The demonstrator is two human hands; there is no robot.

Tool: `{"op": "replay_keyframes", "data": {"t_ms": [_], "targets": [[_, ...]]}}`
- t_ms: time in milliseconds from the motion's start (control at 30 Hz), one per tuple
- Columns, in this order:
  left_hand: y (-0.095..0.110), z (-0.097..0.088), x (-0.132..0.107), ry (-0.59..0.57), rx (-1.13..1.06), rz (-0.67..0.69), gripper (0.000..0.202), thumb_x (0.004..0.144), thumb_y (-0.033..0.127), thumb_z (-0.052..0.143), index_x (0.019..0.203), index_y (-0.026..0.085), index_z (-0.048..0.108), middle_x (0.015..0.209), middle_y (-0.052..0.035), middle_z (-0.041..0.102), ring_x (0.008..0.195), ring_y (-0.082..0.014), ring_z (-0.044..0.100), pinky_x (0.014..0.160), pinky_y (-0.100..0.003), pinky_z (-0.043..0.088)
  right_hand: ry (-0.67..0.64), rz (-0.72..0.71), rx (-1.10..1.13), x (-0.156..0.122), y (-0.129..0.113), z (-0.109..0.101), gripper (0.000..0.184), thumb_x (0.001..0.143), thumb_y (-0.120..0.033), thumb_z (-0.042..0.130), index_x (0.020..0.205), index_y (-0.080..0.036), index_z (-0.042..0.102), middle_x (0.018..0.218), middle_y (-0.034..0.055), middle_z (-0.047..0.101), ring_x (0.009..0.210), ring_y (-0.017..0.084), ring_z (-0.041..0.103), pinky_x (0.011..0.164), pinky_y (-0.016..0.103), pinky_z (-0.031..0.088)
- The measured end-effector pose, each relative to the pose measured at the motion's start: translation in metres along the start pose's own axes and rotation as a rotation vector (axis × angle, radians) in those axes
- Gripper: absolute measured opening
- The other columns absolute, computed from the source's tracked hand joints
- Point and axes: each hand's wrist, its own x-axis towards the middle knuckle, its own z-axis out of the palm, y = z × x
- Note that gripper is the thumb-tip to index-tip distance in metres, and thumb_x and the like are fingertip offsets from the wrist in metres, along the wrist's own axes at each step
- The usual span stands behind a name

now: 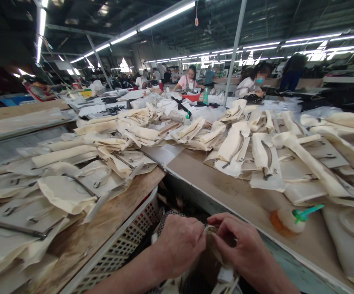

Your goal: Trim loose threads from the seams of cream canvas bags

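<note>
At bottom middle, the right hand (241,239) pinches the pale piece (210,250), the left hand (183,241) curls, hold hidden, so gentle moves seem best

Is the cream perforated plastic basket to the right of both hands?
No, the basket stands to the left of the left hand and the right hand.

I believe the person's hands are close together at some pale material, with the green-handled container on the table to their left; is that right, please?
Not quite: the head view shows the green-handled container on the table to their right. The left hand and right hand are indeed close together at the pale material.
</note>
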Motion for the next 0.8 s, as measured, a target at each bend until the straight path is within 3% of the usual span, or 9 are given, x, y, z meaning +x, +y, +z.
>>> {"op": "replay_keyframes", "data": {"t_ms": [200,633,800], "targets": [[0.0009,-0.0032,0.0027,-0.073,0.022,-0.035,0.026,0.092,0.02,0.05,0.07,0.016,0.063,0.069,-0.0011,0.069,0.06,-0.017,0.064,0.052,-0.024,0.033,-0.033,0.017,-0.018,-0.0019,0.0056,0.0014,0.018,0.089,-0.017,0.053,0.072,-0.02,0.055,0.096,0.0039,0.072,0.08,0.015,0.068,0.072,0.026,0.049],[0.0025,-0.0013,0.0047,-0.088,0.028,0.001,0.026,0.092,0.021,0.049,0.071,0.017,0.062,0.071,-0.0003,0.069,0.061,-0.0162,0.063,0.053,-0.025,0.034,-0.06,-0.034,-0.03,-0.0026,0.0087,-0.0034,0.017,0.092,-0.017,0.052,0.075,-0.021,0.053,0.094,0.0025,0.07,0.081,0.014,0.066,0.073,0.026,0.048],[0.002,-0.0006,0.0023,-0.075,-0.027,-0.083,0.021,0.089,0.021,0.054,0.068,0.018,0.059,0.068,0.0028,0.066,0.06,-0.0146,0.06,0.053,-0.025,0.033,-0.079,-0.029,-0.147,-0.0058,0.0069,-0.0016,0.013,0.092,-0.014,0.052,0.082,-0.021,0.057,0.092,0.0013,0.069,0.079,0.015,0.066,0.072,0.027,0.049]]}}
